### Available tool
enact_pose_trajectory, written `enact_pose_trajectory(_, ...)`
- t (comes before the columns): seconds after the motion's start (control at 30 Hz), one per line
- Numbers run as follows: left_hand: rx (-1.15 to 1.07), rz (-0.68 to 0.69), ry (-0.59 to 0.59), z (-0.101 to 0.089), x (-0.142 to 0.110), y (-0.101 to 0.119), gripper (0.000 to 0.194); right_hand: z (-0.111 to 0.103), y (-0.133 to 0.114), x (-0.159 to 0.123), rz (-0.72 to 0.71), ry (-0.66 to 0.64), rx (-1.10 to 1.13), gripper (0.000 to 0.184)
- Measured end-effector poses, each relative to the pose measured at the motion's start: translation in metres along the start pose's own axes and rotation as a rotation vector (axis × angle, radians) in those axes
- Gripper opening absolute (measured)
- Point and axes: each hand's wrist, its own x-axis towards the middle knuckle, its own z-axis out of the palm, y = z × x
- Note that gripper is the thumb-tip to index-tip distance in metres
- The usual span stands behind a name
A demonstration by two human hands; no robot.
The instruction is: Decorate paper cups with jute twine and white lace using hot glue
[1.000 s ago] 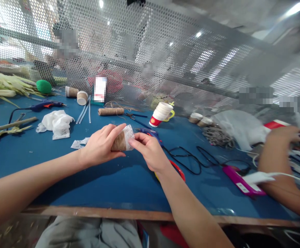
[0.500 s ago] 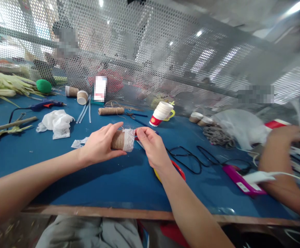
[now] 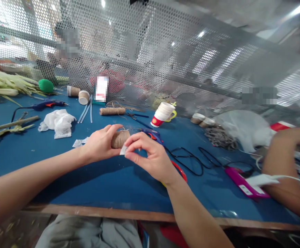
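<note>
My left hand [image 3: 99, 145] is wrapped round a small twine-covered paper cup [image 3: 120, 139] lying on its side above the table. White lace trim [image 3: 123, 150] shows at the cup's right end. My right hand [image 3: 150, 155] pinches that lace between thumb and fingers, covering most of the cup's rim. Behind the right hand lies a blue glue gun [image 3: 152, 133]. Partly hidden under the right wrist are scissors with red and yellow handles [image 3: 179, 170]. A scrap of lace [image 3: 80, 142] lies beside my left hand.
Farther back are a twine roll [image 3: 112, 111], glue sticks [image 3: 88, 112], pliers [image 3: 138, 117] and stacked paper cups [image 3: 163, 113]. White lace cloth [image 3: 58, 123] and another glue gun [image 3: 49, 104] lie left. A purple power strip [image 3: 245, 182] and a co-worker's arm [image 3: 281, 165] are right.
My right hand let go of the lace, drew back to the right of the cup, then came back over its rim and pinches the lace lower down. The left hand keeps its hold.
</note>
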Motion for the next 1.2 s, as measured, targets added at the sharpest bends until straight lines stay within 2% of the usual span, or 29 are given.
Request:
enact_pose_trajectory(0.1, -0.009, -0.034, 0.005, -0.001, 0.001, 0.0, 0.069, -0.003, -0.006, 0.0, -0.007, -0.17, -0.012, 0.008)
enact_pose_trajectory(0.17, -0.002, -0.05, 0.012, -0.003, 0.001, 0.001, 0.069, -0.007, -0.007, 0.0, 0.02, -0.256, 0.058, 0.01)
enact_pose_trajectory(0.23, -0.003, -0.054, 0.019, -0.004, 0.002, 0.001, 0.07, -0.012, -0.004, 0.0, 0.073, -0.254, 0.128, 0.013)
enact_pose_trajectory(0.3, -0.009, -0.05, 0.022, -0.004, 0.002, 0.001, 0.07, -0.019, 0.005, 0.001, 0.171, -0.103, 0.123, 0.019)
enact_pose_trajectory(0.4, -0.01, -0.041, 0.018, -0.005, 0.002, 0.0, 0.07, -0.036, 0.026, 0.006, 0.374, 0.252, -0.02, 0.028)
enact_pose_trajectory(0.47, 0.002, -0.034, 0.017, -0.004, 0.002, 0.0, 0.069, -0.05, 0.042, 0.012, 0.47, 0.403, -0.176, 0.026)
enact_pose_trajectory(0.5, 0.012, -0.029, 0.017, -0.004, 0.002, -0.001, 0.069, -0.057, 0.05, 0.015, 0.526, 0.411, -0.298, 0.023)
enact_pose_trajectory(0.53, 0.019, -0.023, 0.016, -0.004, 0.001, -0.001, 0.068, -0.063, 0.058, 0.018, 0.613, 0.381, -0.469, 0.022)
enact_pose_trajectory(0.57, 0.024, -0.016, 0.013, -0.004, 0.001, 0.0, 0.067, -0.07, 0.066, 0.021, 0.723, 0.29, -0.644, 0.022)
enact_pose_trajectory(0.6, 0.028, -0.011, 0.012, -0.005, 0.001, 0.0, 0.065, -0.075, 0.073, 0.022, 0.791, 0.243, -0.705, 0.019)
enact_pose_trajectory(0.7, 0.025, -0.005, 0.011, -0.005, 0.001, 0.0, 0.059, -0.082, 0.096, 0.023, 0.956, 0.095, -0.749, 0.003)
enact_pose_trajectory(0.83, -0.018, 0.01, 0.022, -0.005, 0.002, 0.001, 0.054, -0.077, 0.12, 0.017, 1.132, -0.047, -0.712, 0.012)
enact_pose_trajectory(0.93, -0.077, 0.0, 0.027, -0.006, 0.003, 0.002, 0.052, -0.072, 0.127, 0.013, 1.176, -0.056, -0.645, 0.025)
enact_pose_trajectory(1.0, -0.116, -0.028, 0.016, -0.008, 0.004, 0.003, 0.051, -0.07, 0.126, 0.01, 1.167, -0.02, -0.581, 0.02)
enact_pose_trajectory(1.1, -0.153, -0.058, -0.012, -0.01, 0.005, 0.004, 0.05, -0.071, 0.116, 0.01, 1.098, 0.11, -0.481, 0.005)
enact_pose_trajectory(1.2, -0.167, -0.071, -0.026, -0.011, 0.006, 0.003, 0.051, -0.074, 0.095, 0.012, 0.989, 0.253, -0.364, 0.014)
